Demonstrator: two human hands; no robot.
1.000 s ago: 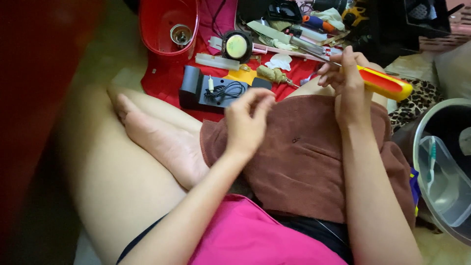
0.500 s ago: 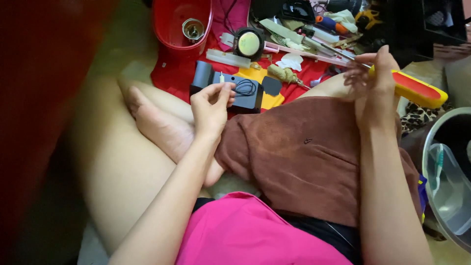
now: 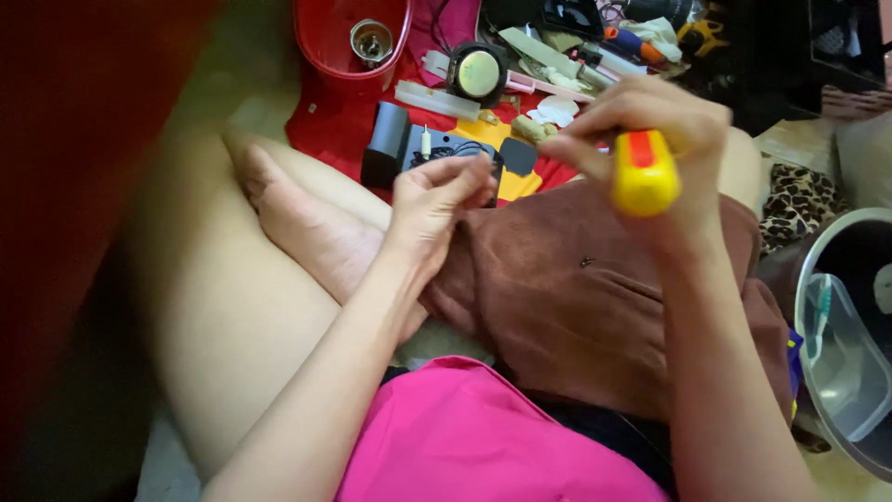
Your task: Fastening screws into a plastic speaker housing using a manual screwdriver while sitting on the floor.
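Screwdriver time over the brown towel (image 3: 595, 288)

Right hand (image 3: 650, 121) is clamped on the yellow-red screwdriver (image 3: 643, 172) above the towel; left hand (image 3: 437, 200), fingers pinched together, maybe on something tiny, sits at the towel's left edge.

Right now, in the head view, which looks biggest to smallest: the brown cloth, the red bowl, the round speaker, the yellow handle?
1. Brown cloth, by far.
2. Red bowl, cut off by the frame edge.
3. Yellow handle and round speaker look alike; the handle is nearer the camera, so unsure.
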